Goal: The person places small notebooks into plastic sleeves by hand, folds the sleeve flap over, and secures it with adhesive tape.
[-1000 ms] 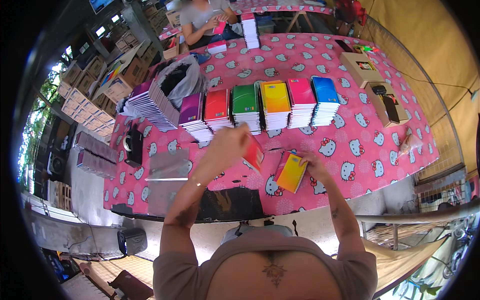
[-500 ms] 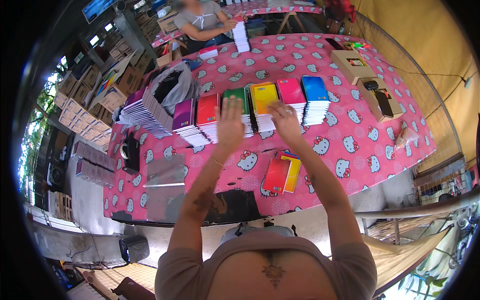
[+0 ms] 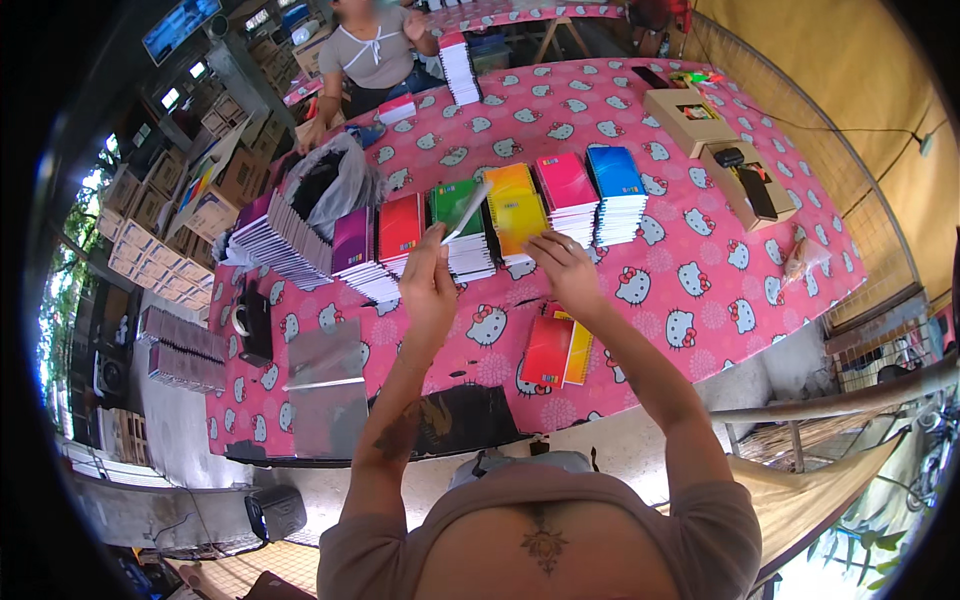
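Note:
A row of spiral notebook stacks crosses the table: purple [image 3: 352, 240], red [image 3: 401, 225], green [image 3: 453, 200], yellow [image 3: 510, 180], pink [image 3: 566, 182] and blue [image 3: 614, 173]. My left hand [image 3: 430, 285] is closed on a thin notebook [image 3: 467, 213], tilted up nearly edge-on in front of the green stack; its cover colour is hidden. My right hand [image 3: 563, 262] pinches the lower edge of a yellow notebook [image 3: 520, 225], slightly blurred, at the front of the yellow stack. Nearer me lie a loose red notebook [image 3: 547, 350] and a yellow one [image 3: 579, 352] partly beneath it.
Left of the row are a leaning purple notebook stack [image 3: 285, 245], a plastic bag [image 3: 335, 190] and a black tape dispenser [image 3: 253, 325]. Clear plastic sheets [image 3: 326, 375] lie near the front edge. Cardboard boxes [image 3: 752, 190] stand right. Across the table sits a co-worker [image 3: 375, 50] beside a tall notebook stack [image 3: 460, 72].
My hands were spread over the green and yellow stacks; now the left holds a tilted notebook and the right grips a yellow one. The co-worker's hands have left the tall stack.

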The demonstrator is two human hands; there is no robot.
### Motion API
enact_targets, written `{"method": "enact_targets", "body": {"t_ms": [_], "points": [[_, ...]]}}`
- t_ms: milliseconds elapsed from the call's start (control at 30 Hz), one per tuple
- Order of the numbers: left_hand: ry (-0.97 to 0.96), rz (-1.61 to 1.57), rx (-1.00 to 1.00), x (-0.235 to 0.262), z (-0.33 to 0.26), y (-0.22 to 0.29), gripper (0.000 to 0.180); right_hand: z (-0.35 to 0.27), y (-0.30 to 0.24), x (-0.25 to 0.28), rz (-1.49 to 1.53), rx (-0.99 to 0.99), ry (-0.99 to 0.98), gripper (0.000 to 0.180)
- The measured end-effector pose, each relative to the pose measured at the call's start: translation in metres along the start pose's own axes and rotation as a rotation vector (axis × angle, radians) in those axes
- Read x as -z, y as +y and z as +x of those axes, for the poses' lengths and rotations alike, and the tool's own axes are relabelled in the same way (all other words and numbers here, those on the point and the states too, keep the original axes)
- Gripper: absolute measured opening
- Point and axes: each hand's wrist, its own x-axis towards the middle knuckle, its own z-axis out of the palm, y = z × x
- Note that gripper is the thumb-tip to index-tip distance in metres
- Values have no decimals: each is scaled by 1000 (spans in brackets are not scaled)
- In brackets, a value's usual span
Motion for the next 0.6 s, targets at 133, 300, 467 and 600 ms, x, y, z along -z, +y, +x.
{"method": "enact_targets", "body": {"t_ms": [133, 300, 467, 600], "points": [[-148, 105, -395, 7, -35, 15, 35, -89, -38, 36, 5, -65, -147, 36], [-682, -58, -287, -47, -172, 5, 41, -162, -34, 22, 427, -653, -23, 27], [-490, -29, -336, -102, -68, 27, 42, -35, 51, 49, -142, -400, 125, 68], [-297, 325, -548, -181, 39, 14, 39, 22, 115, 46, -324, -358, -73, 57]]}}
